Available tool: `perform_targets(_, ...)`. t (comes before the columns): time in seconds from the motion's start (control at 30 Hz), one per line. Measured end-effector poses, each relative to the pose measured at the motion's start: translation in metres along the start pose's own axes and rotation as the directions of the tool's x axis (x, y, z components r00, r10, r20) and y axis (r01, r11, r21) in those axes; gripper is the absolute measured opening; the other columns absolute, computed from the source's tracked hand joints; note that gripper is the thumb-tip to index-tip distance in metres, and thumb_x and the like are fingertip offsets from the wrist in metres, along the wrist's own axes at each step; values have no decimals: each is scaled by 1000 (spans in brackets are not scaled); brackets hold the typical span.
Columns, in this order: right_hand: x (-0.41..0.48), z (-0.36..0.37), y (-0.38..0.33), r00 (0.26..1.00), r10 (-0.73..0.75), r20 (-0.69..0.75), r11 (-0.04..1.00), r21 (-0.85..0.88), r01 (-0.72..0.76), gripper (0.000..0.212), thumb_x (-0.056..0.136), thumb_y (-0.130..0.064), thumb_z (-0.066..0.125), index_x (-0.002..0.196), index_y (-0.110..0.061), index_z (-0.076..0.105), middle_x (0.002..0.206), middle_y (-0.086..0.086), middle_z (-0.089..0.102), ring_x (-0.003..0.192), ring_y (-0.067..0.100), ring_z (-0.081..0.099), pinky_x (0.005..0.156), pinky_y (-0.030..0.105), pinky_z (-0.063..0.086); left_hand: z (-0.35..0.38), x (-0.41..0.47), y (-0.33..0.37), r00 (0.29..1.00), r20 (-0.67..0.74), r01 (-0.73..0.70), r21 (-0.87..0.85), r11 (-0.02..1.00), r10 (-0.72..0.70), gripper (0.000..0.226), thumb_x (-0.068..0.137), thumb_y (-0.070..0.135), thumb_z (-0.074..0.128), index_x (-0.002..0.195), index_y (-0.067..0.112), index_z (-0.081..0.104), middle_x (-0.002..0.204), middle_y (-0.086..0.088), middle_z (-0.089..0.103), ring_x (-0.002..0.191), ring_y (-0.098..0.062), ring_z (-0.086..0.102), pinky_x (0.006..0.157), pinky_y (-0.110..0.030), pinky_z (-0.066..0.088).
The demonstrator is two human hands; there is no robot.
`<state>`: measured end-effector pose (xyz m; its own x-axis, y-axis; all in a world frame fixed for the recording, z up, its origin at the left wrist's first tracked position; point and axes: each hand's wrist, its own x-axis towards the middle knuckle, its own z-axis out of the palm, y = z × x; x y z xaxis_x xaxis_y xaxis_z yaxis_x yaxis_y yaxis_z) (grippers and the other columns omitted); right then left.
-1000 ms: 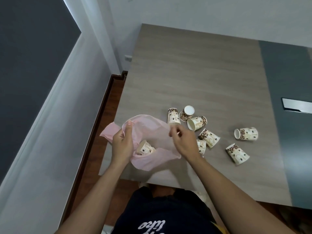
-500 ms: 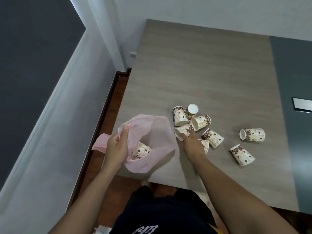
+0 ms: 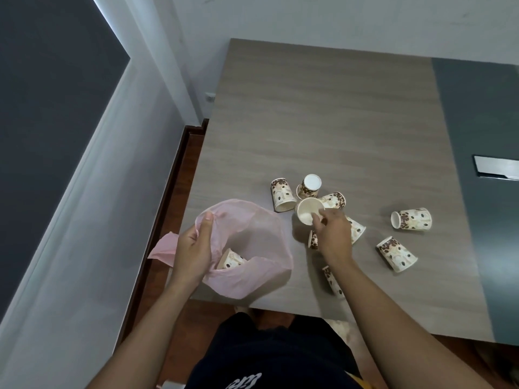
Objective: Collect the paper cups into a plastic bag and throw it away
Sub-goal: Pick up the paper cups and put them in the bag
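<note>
A pink plastic bag [image 3: 254, 234] lies open at the table's near left corner. My left hand [image 3: 195, 248] pinches its rim and holds the mouth open. One paper cup [image 3: 230, 259] with a coffee-bean print lies inside the bag. My right hand [image 3: 332, 230] grips another paper cup [image 3: 307, 213] by its rim, its open mouth facing me, just right of the bag. Several more cups lie scattered on the table, among them one on its side [image 3: 282, 195], one upside down [image 3: 310, 185], one far right [image 3: 411, 219] and one near right [image 3: 397, 254].
The wooden table [image 3: 323, 122] has a dark grey section [image 3: 483, 122] on the right with a metal cable flap [image 3: 495, 167]. A white wall and dark panel run along the left. Brown floor [image 3: 179, 192] shows between wall and table.
My right hand has left the bag's rim, reached to the cluster of cups and picked one up. My left hand keeps hold of the bag, whose mouth now gapes wider.
</note>
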<state>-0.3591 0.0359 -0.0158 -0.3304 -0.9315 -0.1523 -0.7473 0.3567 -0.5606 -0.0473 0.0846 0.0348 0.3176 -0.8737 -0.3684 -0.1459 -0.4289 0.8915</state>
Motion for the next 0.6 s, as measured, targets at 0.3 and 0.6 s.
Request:
perform_targets(0.3, -46, 7, -60, 902, -257, 347, 940, 305, 150, 14, 102, -24, 80, 102, -12, 87, 105, 0, 83, 87, 6, 75, 86, 23, 58, 20, 14, 18, 998, 55, -37, -57, 998, 40, 60, 103, 79, 54, 86, 31, 85, 73, -4, 80, 68, -7, 77, 57, -19, 58)
perform_targets(0.6, -68, 53, -72, 746, -279, 605, 960, 171, 221, 37, 113, -21, 59, 145, -9, 73, 149, 12, 71, 132, 31, 69, 118, 37, 49, 35, 0, 42, 992, 128, -17, -35, 999, 22, 50, 115, 60, 51, 97, 30, 87, 87, 12, 87, 82, 6, 79, 59, -6, 54)
